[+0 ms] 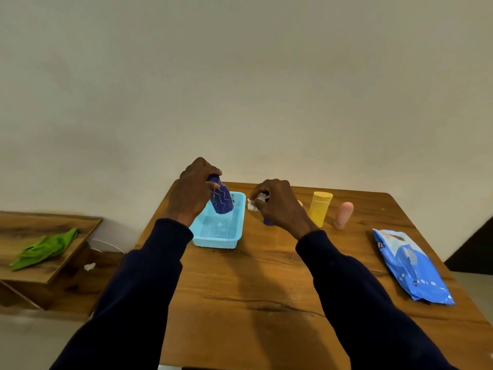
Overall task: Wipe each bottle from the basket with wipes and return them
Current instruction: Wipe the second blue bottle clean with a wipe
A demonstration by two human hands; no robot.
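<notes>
Left hand (193,190) grips the tilted purple bottle (221,198) by its top, over the basket (213,240); it looks light, stiff, perhaps slick. Right hand (277,204) pinches a wipe (253,205).

Left grip (196,189) curled round the top of a dark blue bottle (221,200), tilted, lower end inside the light blue basket (216,236) just below the grip. Right grip (277,204) pinches a crumpled white wipe (253,204). Just right of it a yellow bottle (319,208) stands upright, a pink bottle (343,214) beyond. Pack of wipes (410,265) lies well right on the worktop (253,289). Far left of the left grip, a green cloth (45,248) lies on a low shelf (53,273).
</notes>
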